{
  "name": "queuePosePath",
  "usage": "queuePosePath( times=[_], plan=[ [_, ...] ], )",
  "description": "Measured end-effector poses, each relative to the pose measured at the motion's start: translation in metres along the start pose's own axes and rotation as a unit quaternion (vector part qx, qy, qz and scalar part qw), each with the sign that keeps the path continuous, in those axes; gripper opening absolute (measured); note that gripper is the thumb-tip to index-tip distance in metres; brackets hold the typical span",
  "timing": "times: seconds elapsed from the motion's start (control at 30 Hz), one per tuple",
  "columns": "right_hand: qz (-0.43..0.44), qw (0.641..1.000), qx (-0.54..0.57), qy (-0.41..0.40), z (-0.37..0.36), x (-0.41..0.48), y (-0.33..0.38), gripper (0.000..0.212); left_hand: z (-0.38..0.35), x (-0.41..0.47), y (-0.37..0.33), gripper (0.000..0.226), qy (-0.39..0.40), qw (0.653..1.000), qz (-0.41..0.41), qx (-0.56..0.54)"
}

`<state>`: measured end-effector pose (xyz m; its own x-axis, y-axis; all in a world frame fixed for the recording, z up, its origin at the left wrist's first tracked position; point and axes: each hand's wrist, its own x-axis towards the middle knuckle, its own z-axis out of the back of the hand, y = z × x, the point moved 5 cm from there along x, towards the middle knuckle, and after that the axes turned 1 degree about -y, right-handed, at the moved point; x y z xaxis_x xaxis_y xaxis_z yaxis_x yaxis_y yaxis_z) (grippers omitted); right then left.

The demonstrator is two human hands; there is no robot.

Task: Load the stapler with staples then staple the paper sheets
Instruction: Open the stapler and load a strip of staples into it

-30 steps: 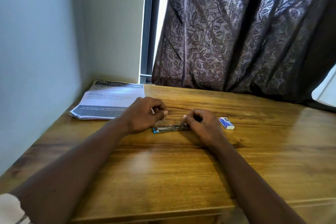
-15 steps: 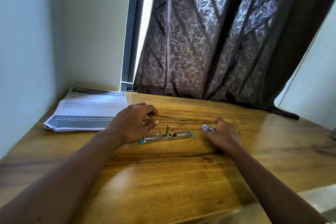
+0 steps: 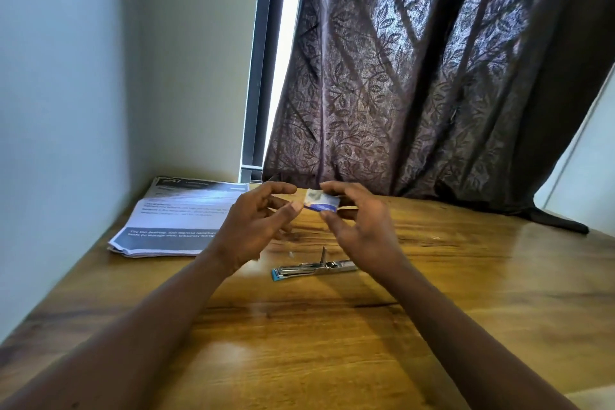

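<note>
Early yet: right hand (image 3: 362,226) pinched a small blue-and-white staple box (image 3: 322,202), left hand (image 3: 253,223) slack beside it, holding nothing. Opened silver metal stapler (image 3: 312,268) lay apparently unloaded; printed paper sheets (image 3: 176,220) lay unstapled at the wooden table (image 3: 432,309)'s far-left corner.

Wooden table (image 3: 466,293): brown grain, glossy, beneath left hand (image 3: 253,226) and right hand (image 3: 362,230), spreading wide to right of the latter.
Dark curtain (image 3: 416,76): leaf pattern, hanging beyond right hand, hem trailing on tabletop far to its right.
Dark window frame (image 3: 258,60) with bright strip of daylight (image 3: 286,43): upright beyond left hand.
Pale wall (image 3: 66,93): left of left hand, meeting table edge.
</note>
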<state>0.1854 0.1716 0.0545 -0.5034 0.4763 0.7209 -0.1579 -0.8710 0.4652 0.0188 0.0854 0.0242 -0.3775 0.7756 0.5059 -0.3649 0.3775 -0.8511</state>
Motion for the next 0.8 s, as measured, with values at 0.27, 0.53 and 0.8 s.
queuePosePath(
  times=[0.27,0.53,0.8],
  plan=[
    [-0.057,0.979,0.185,0.063,-0.045,0.010,-0.004,0.039,0.021,0.005,0.012,0.023,-0.050,0.994,0.047,-0.080],
    [-0.221,0.809,0.535,0.101,-0.051,-0.001,-0.021,0.029,0.019,0.003,0.018,0.023,-0.056,0.988,0.080,-0.122],
    [-0.272,0.782,0.555,0.081,-0.041,0.000,-0.024,0.027,0.013,-0.001,0.014,0.022,-0.045,0.977,0.119,-0.172]
  ],
)
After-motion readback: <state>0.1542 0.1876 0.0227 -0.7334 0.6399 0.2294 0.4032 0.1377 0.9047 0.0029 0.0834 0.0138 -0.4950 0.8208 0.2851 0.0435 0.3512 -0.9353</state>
